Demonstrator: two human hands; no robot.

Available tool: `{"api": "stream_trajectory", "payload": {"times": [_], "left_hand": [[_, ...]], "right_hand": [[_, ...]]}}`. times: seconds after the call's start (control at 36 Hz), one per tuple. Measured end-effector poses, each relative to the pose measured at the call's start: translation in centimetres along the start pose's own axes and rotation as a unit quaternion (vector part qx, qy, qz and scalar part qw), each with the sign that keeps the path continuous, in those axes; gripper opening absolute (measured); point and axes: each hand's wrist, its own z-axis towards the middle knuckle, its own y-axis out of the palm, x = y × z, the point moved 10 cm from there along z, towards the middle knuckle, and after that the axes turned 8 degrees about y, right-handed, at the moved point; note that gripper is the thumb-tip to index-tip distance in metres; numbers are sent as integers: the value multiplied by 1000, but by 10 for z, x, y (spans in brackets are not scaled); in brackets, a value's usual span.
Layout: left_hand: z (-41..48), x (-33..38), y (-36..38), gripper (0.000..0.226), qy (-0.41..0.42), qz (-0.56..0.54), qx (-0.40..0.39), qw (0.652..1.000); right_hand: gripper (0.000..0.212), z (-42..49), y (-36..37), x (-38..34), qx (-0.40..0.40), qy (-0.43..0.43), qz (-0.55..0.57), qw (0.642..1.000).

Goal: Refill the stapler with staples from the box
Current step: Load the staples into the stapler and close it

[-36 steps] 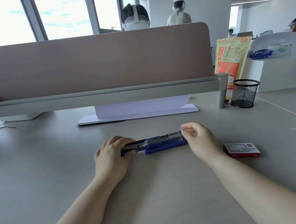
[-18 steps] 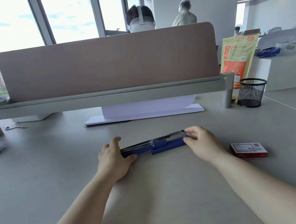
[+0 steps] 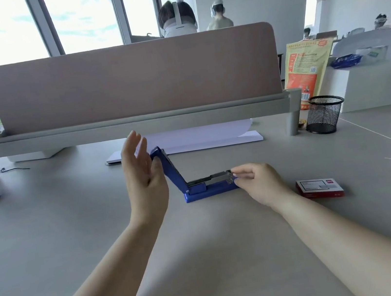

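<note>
Both hands engaged: your left hand (image 3: 144,179), spread, props the stapler (image 3: 196,183) lid while your right hand (image 3: 259,183) pinches the magazine; steady it before fetching the box (image 3: 320,188).

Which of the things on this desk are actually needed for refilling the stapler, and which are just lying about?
Needed for the job:
- blue stapler, its lid swung up by the left hand, its front end pinched by the right hand
- red staple box, lying closed

Just lying about:
- black mesh pen cup
- orange and yellow bag
- white sheet
- pink desk divider
</note>
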Motion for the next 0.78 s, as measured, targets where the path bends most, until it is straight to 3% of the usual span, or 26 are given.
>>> {"api": "stream_trajectory", "payload": {"times": [0.11, 0.22, 0.31, 0.44, 0.56, 0.69, 0.78], "left_hand": [[-3, 4, 15, 53, -15, -37, -34, 999], [-20, -14, 38, 49, -52, -29, -131, 990], [-34, -28, 48, 56, -66, 36, -191, 979], [-38, -28, 52, 44, -36, 155, -230, 960], [-43, -28, 60, 39, 16, 251, -282, 926], [-59, -42, 77, 54, 81, 367, -379, 846], [-63, -45, 81, 62, 96, 400, -391, 823]], "right_hand": [[23, 2, -3, 1, 10, 0, 22, 1000], [24, 2, -3, 0, 17, -11, 26, 999], [25, 4, -10, 3, 47, -2, 24, 999], [31, 7, -19, 9, 84, 7, 35, 996], [33, 9, -16, 11, 76, 9, 36, 996], [33, 8, -15, 9, 76, 2, 35, 997], [35, 8, -15, 8, 75, -4, 29, 997]]}}
